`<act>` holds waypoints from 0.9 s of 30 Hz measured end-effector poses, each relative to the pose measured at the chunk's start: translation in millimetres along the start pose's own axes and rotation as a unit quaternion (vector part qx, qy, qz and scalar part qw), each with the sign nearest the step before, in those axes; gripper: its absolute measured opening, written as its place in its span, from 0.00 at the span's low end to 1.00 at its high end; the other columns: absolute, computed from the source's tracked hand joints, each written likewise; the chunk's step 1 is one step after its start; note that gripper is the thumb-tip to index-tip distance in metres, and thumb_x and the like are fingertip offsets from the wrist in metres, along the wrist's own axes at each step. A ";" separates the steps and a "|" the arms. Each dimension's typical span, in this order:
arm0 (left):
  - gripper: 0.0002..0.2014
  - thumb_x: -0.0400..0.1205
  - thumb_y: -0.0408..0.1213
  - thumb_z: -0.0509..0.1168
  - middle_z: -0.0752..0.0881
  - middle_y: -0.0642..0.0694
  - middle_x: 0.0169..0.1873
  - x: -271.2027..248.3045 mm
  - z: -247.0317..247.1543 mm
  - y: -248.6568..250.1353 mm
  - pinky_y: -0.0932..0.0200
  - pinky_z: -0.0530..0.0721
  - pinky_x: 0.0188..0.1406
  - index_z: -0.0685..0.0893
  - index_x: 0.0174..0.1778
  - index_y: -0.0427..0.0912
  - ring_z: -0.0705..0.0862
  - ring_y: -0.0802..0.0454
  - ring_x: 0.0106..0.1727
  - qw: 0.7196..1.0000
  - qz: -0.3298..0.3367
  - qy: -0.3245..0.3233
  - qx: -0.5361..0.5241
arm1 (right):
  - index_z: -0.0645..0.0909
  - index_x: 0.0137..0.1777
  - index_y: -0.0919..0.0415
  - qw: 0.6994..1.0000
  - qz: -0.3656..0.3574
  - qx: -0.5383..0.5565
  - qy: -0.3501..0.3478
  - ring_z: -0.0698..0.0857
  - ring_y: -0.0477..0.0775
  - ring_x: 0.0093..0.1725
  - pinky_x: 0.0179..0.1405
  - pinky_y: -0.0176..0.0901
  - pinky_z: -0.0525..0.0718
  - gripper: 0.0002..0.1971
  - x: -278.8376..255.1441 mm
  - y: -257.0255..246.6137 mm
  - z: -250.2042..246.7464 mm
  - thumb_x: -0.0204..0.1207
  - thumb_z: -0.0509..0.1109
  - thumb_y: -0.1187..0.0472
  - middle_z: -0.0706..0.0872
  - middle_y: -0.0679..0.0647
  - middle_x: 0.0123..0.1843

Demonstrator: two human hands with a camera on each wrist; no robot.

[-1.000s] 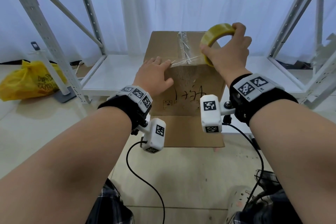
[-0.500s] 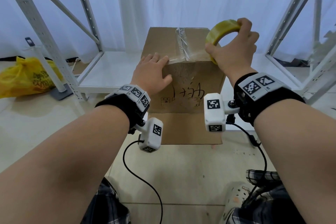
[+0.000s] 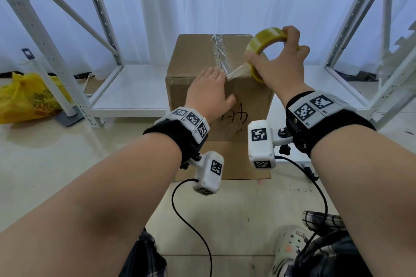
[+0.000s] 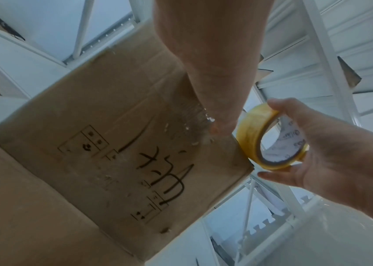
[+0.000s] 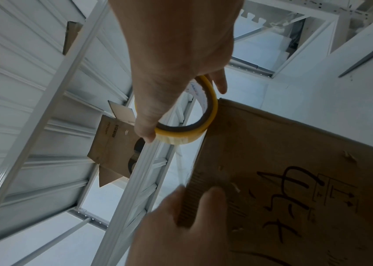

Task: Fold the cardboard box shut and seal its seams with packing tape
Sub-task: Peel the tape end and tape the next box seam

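A brown cardboard box (image 3: 193, 56) stands on the floor with its top flaps folded flat and clear tape (image 3: 219, 51) running along the centre seam. My left hand (image 3: 210, 87) lies flat with straight fingers over the box's near top edge, pressing the tape end down. My right hand (image 3: 276, 60) grips a yellowish roll of packing tape (image 3: 265, 40) above the box's near right corner; a short clear strip (image 3: 238, 72) stretches from the roll to the left fingertips. The roll (image 4: 269, 138) also shows beside the box corner in the left wrist view, and the roll (image 5: 188, 133) in the right wrist view.
A white metal shelving rack (image 3: 126, 87) surrounds the box at the back and sides. A yellow plastic bag (image 3: 27, 99) lies on the floor at the left. A flat cardboard sheet (image 3: 234, 164) lies under the box. My shoe (image 3: 290, 245) and camera cables are near the bottom.
My right hand has moved the roll right and a little nearer, drawing the strip out sideways. My left hand has slid right along the near top edge onto the tape.
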State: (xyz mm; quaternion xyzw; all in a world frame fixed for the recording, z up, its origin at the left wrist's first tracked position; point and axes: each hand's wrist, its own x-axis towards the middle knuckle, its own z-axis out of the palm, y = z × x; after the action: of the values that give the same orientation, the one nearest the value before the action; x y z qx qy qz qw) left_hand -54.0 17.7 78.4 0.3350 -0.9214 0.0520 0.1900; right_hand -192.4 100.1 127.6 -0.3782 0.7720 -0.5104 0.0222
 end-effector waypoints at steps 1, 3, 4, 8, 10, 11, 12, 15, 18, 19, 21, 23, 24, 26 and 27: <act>0.35 0.82 0.54 0.57 0.63 0.41 0.81 2.2 0.4 3.8 0.52 0.51 0.83 0.60 0.81 0.37 0.58 0.47 0.82 1.000 0.002 -0.003 -0.007 | 0.57 0.75 0.45 1.000 -0.002 -0.004 -0.004 0.74 0.64 0.65 0.60 0.45 0.74 0.42 0.4 0.2 -0.2 0.65 0.75 0.39 0.61 0.57 0.68; 0.34 0.81 0.54 0.59 0.64 0.42 0.80 6.1 0.0 8.1 0.51 0.51 0.82 0.63 0.80 0.39 0.58 0.47 0.82 1.000 0.010 -0.006 -0.019 | 0.56 0.75 0.44 1.000 -0.007 -0.012 -0.014 0.75 0.64 0.65 0.59 0.45 0.74 0.42 0.7 0.3 -1.1 0.66 0.74 0.38 0.61 0.57 0.68; 0.33 0.81 0.53 0.59 0.64 0.43 0.80 7.4 -0.6 8.8 0.51 0.52 0.82 0.64 0.79 0.41 0.58 0.47 0.82 1.000 0.015 -0.009 -0.022 | 0.56 0.75 0.44 1.000 -0.010 -0.016 -0.018 0.75 0.65 0.64 0.60 0.46 0.75 0.42 0.9 0.3 -1.3 0.66 0.74 0.38 0.61 0.58 0.68; 0.28 0.81 0.50 0.60 0.70 0.43 0.76 6.9 -3.8 -0.6 0.49 0.57 0.81 0.68 0.76 0.45 0.64 0.46 0.79 0.999 0.041 -0.013 -0.025 | 0.55 0.76 0.44 0.999 -0.009 -0.024 -0.019 0.75 0.67 0.64 0.64 0.53 0.77 0.43 -0.8 -1.3 -0.1 0.66 0.74 0.39 0.61 0.58 0.68; 0.29 0.81 0.50 0.58 0.69 0.41 0.77 3.2 -5.8 -9.6 0.48 0.60 0.80 0.66 0.78 0.45 0.66 0.45 0.78 0.999 0.043 -0.013 -0.009 | 0.54 0.76 0.45 1.000 -0.004 -0.015 -0.011 0.74 0.68 0.65 0.64 0.53 0.76 0.44 -2.3 -1.2 1.8 0.65 0.75 0.40 0.62 0.58 0.68; 0.29 0.81 0.50 0.57 0.68 0.41 0.77 0.8 -7.3 -14.6 0.47 0.60 0.80 0.65 0.79 0.45 0.66 0.44 0.78 0.999 0.034 -0.014 -0.005 | 0.53 0.77 0.45 1.000 0.003 -0.007 -0.004 0.73 0.68 0.66 0.64 0.51 0.74 0.46 -2.6 -1.3 2.9 0.64 0.75 0.40 0.62 0.58 0.69; 0.29 0.82 0.50 0.57 0.69 0.40 0.77 -2.0 -9.0 -19.5 0.47 0.61 0.79 0.65 0.79 0.45 0.66 0.43 0.78 1.000 0.021 -0.016 -0.002 | 0.51 0.78 0.46 1.000 0.011 0.002 0.001 0.72 0.67 0.68 0.64 0.50 0.71 0.48 -2.9 -0.7 3.8 0.64 0.76 0.40 0.62 0.58 0.69; 0.28 0.83 0.51 0.55 0.72 0.37 0.73 -10.6 -14.8 -36.7 0.43 0.66 0.75 0.64 0.80 0.50 0.69 0.40 0.75 0.999 -0.018 -0.026 0.014 | 0.48 0.80 0.45 0.998 0.039 0.049 0.001 0.67 0.63 0.73 0.65 0.48 0.67 0.52 -4.3 0.2 5.0 0.63 0.79 0.41 0.62 0.59 0.72; 0.27 0.81 0.52 0.55 0.74 0.39 0.71 -15.5 -16.7 -51.2 0.42 0.70 0.72 0.66 0.78 0.53 0.70 0.39 0.73 0.998 -0.052 -0.030 0.022 | 0.50 0.77 0.49 0.994 0.037 0.102 -0.005 0.62 0.55 0.75 0.61 0.41 0.65 0.50 -7.0 1.3 6.3 0.63 0.80 0.43 0.63 0.56 0.75; 0.27 0.81 0.52 0.56 0.75 0.40 0.70 -16.6 -16.7 -53.1 0.42 0.71 0.71 0.67 0.77 0.52 0.71 0.40 0.72 0.998 -0.057 -0.029 0.019 | 0.51 0.76 0.51 0.993 0.032 0.109 -0.003 0.61 0.54 0.75 0.59 0.40 0.65 0.48 -7.6 1.6 7.3 0.64 0.80 0.43 0.65 0.54 0.75; 0.25 0.80 0.51 0.57 0.79 0.44 0.66 -18.5 -17.6 -55.5 0.46 0.73 0.68 0.73 0.73 0.49 0.75 0.43 0.68 0.998 -0.060 -0.011 0.001 | 0.53 0.74 0.52 0.992 0.031 0.119 0.002 0.60 0.53 0.73 0.57 0.40 0.64 0.46 -8.4 0.2 9.8 0.65 0.79 0.43 0.66 0.51 0.74; 0.21 0.80 0.49 0.58 0.82 0.47 0.58 -19.5 -20.8 -58.5 0.51 0.76 0.60 0.78 0.67 0.46 0.78 0.47 0.60 0.998 -0.057 0.016 -0.015 | 0.53 0.73 0.51 0.992 0.038 0.119 -0.001 0.62 0.50 0.70 0.57 0.41 0.65 0.45 -8.3 -1.2 12.2 0.64 0.78 0.42 0.66 0.52 0.73; 0.19 0.80 0.48 0.58 0.83 0.47 0.55 -19.7 -22.7 -60.0 0.53 0.76 0.57 0.79 0.64 0.45 0.79 0.47 0.57 0.998 -0.053 0.024 -0.018 | 0.53 0.73 0.50 0.992 0.041 0.116 -0.006 0.62 0.48 0.67 0.57 0.41 0.66 0.46 -8.3 -1.9 13.0 0.64 0.78 0.42 0.66 0.53 0.73; 0.17 0.81 0.47 0.59 0.82 0.45 0.57 -19.4 -25.2 -61.5 0.53 0.74 0.59 0.80 0.62 0.43 0.79 0.47 0.59 0.999 -0.042 0.022 -0.025 | 0.52 0.73 0.49 0.993 0.044 0.109 -0.015 0.62 0.46 0.62 0.57 0.41 0.67 0.46 -8.7 -3.4 13.7 0.63 0.78 0.41 0.65 0.54 0.72; 0.18 0.82 0.47 0.58 0.81 0.45 0.63 -19.2 -26.0 -60.7 0.51 0.73 0.64 0.79 0.64 0.43 0.78 0.46 0.64 0.999 -0.036 0.012 -0.032 | 0.52 0.73 0.49 0.993 0.045 0.107 -0.018 0.62 0.46 0.61 0.57 0.41 0.67 0.46 -8.7 -4.0 13.4 0.63 0.78 0.40 0.65 0.55 0.72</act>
State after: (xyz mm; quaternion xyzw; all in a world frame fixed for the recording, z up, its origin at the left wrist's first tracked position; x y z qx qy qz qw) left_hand 6.4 -11.8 93.1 0.3611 -0.9076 0.0194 0.2133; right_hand -178.3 94.3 121.3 -0.3472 0.7288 -0.5817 0.0992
